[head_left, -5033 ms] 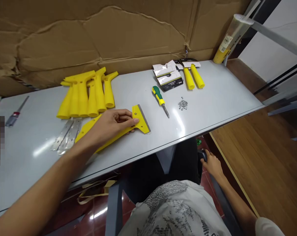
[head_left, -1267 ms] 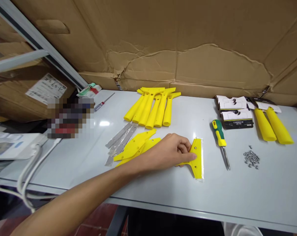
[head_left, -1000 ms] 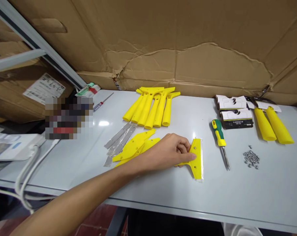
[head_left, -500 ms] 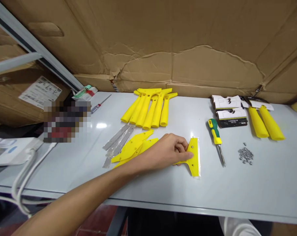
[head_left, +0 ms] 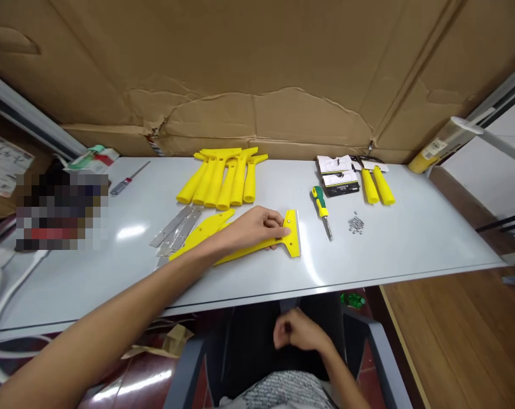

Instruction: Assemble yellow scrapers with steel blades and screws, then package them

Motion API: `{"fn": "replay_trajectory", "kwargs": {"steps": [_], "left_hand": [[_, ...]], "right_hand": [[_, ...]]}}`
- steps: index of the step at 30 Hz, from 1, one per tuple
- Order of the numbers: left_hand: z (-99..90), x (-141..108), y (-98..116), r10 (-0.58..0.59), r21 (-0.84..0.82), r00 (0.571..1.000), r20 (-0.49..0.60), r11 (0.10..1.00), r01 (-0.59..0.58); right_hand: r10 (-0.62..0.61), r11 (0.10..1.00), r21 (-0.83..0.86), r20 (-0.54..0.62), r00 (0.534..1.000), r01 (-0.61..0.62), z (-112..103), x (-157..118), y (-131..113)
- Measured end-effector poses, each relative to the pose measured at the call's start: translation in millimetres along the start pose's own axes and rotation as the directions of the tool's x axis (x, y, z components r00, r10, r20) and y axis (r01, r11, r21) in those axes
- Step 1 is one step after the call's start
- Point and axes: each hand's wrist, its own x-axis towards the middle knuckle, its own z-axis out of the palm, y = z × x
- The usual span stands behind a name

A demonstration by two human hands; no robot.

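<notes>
Head view | our left hand [head_left: 269, 230] pinches a yellow plastic T-headed scraper [head_left: 292, 244] over the glossy grey desk [head_left: 411, 238], near a green-and-yellow-handled screwdriver [head_left: 323, 211] | our right hand [head_left: 299, 331], half-curled, off the desk, grip unclear | risk, we judge: slipping fingers meeting the scraper's thin edge.

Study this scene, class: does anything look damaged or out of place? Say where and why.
The brown cardboard sheet behind the pale grey tabletop looks torn at lower left, where a ragged gap shows. A green plastic bottle on the red tiled floor by the grey chair seems left underfoot.
</notes>
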Motion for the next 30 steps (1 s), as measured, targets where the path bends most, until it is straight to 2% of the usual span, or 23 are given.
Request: {"fn": "replay_trajectory", "kwargs": {"steps": [2, 3, 4, 5, 6, 7, 8, 9, 10, 11, 13, 14, 15, 16, 17, 20, 21, 22, 24, 26, 28, 29, 30], "left_hand": [[1.4, -2.2, 2.8, -0.001, 0.001, 1.000, -0.015, 1.000, 0.001], [2.0, -3.6, 4.4, -0.002, 0.008, 1.000, -0.024, 1.000, 0.002], [2.5, -5.3, 5.9, 0.000, 0.019, 0.999, -0.033, 1.000, 0.001], [2.9, -6.9, 7.3, 0.004, 0.030, 0.999, -0.041, 1.000, -0.003], [3.1, -8.3, 8.3, 0.010, 0.040, 0.999, -0.046, 0.999, -0.008], [3.2, -9.4, 8.9, 0.015, 0.047, 0.999, -0.049, 0.999, -0.012], [3.1, -10.2, 9.1, 0.017, 0.049, 0.999, -0.051, 0.999, -0.014], [2.9, -10.5, 8.8, 0.016, 0.043, 0.999, -0.052, 0.999, -0.014], [2.7, -10.5, 8.1, 0.015, 0.032, 0.999, -0.052, 0.999, -0.013], [2.4, -10.2, 7.2, 0.015, 0.021, 0.999, -0.050, 1.000, -0.014], [1.7, -9.3, 5.5, 0.018, 0.010, 0.999, -0.047, 1.000, -0.017], [1.5, -9.0, 5.1, 0.018, 0.012, 0.999, -0.045, 1.000, -0.018], [1.4, -8.8, 5.0, 0.018, 0.014, 0.999, -0.046, 1.000, -0.017], [1.4, -8.7, 5.2, 0.013, 0.016, 0.999, -0.046, 1.000, -0.012], [1.4, -8.6, 5.6, 0.005, 0.019, 0.999, -0.049, 1.000, -0.004], [1.5, -8.2, 6.7, -0.016, 0.020, 0.998, -0.061, 1.000, 0.017], [1.6, -7.8, 6.8, -0.020, 0.018, 0.998, -0.061, 1.000, 0.021], [1.6, -7.3, 6.6, -0.022, 0.014, 0.998, -0.058, 1.000, 0.023], [1.8, -6.4, 6.2, -0.025, 0.001, 0.999, -0.048, 1.000, 0.025], [2.0, -6.1, 6.2, -0.026, 0.005, 0.999, -0.037, 1.000, 0.026], [2.2, -6.3, 6.9, -0.026, 0.025, 0.999, -0.043, 0.999, 0.027], [2.2, -6.5, 7.4, -0.026, 0.036, 0.998, -0.051, 0.999, 0.028], [2.1, -6.6, 7.8, -0.029, 0.046, 0.998, -0.057, 0.998, 0.031]], "right_hand": [[-0.149, 0.986, 0.076, 0.009, 0.989, 0.147, -10.6, -38.7, -18.1], [-0.265, 0.957, 0.096, -0.091, 0.960, 0.273, -22.6, -59.3, -29.0], [-0.379, 0.908, 0.093, -0.238, 0.894, 0.409, -39.3, -78.3, -39.8], [-0.459, 0.863, -0.033, -0.470, 0.754, 0.505, -60.2, -94.1, -49.5], [-0.469, 0.860, -0.208, -0.683, 0.559, 0.467, -84.4, -105.4, -57.1], [-0.444, 0.888, -0.342, -0.808, 0.387, 0.307, -110.4, -111.7, -62.3], [-0.412, 0.910, -0.403, -0.853, 0.322, 0.098, -136.6, -112.8, -65.0], [-0.417, 0.890, -0.450, -0.867, 0.274, -0.068, -161.4, -109.8, -65.8], [-0.422, 0.879, -0.462, -0.869, 0.260, -0.117, -183.3, -103.8, -65.2], [-0.429, 0.870, -0.474, -0.863, 0.268, -0.135, -201.1, -96.6, -63.9], [-0.442, 0.857, -0.500, -0.839, 0.318, -0.128, -222.6, -84.7, -61.2], [-0.448, 0.853, -0.508, -0.830, 0.331, -0.118, -225.9, -82.2, -60.3], [-0.458, 0.851, -0.513, -0.830, 0.318, -0.111, -224.4, -82.5, -59.5], [-0.474, 0.851, -0.514, -0.839, 0.266, -0.106, -218.1, -85.0, -58.5], [-0.494, 0.851, -0.516, -0.851, 0.177, -0.102, -206.9, -88.8, -57.1], [-0.558, 0.829, -0.550, -0.803, -0.207, -0.101, -145.6, -93.0, -47.7], [-0.585, 0.808, -0.582, -0.772, -0.249, -0.091, -117.9, -88.3, -42.5], [-0.636, 0.767, -0.639, -0.749, -0.184, -0.053, -88.9, -79.7, -36.1], [-0.729, 0.684, -0.729, -0.684, 0.027, 0.024, -35.3, -53.7, -19.5], [-0.744, 0.656, -0.751, -0.626, 0.235, 0.078, -1.3, -25.3, 2.5], [-0.651, 0.713, -0.700, -0.650, 0.393, 0.023, 6.1, -6.3, 29.6], [-0.574, 0.756, -0.653, -0.693, 0.437, -0.043, 2.4, -2.1, 44.2], [-0.486, 0.796, -0.593, -0.746, 0.456, -0.122, -3.0, -1.1, 58.5]]}}
